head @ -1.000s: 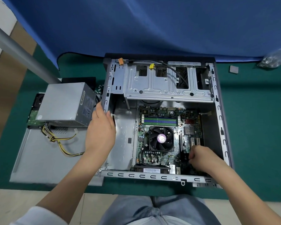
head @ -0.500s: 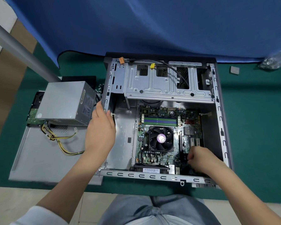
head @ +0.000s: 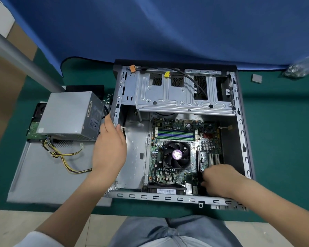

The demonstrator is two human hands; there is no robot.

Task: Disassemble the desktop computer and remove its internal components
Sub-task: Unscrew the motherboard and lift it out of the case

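Computer case (head: pixel 240 122) open; left hand (head: pixel 109 150) on wall, right hand (head: pixel 219 180) inside (fingers hidden).

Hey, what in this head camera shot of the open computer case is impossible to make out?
- What the right hand fingers are doing or holding on the motherboard: the hand's own back hides them.
- Left hand fingertips: hidden behind the case wall.
- Label on the power supply: text too small.
- Plastic bag contents at the right edge: blurred, cut off.
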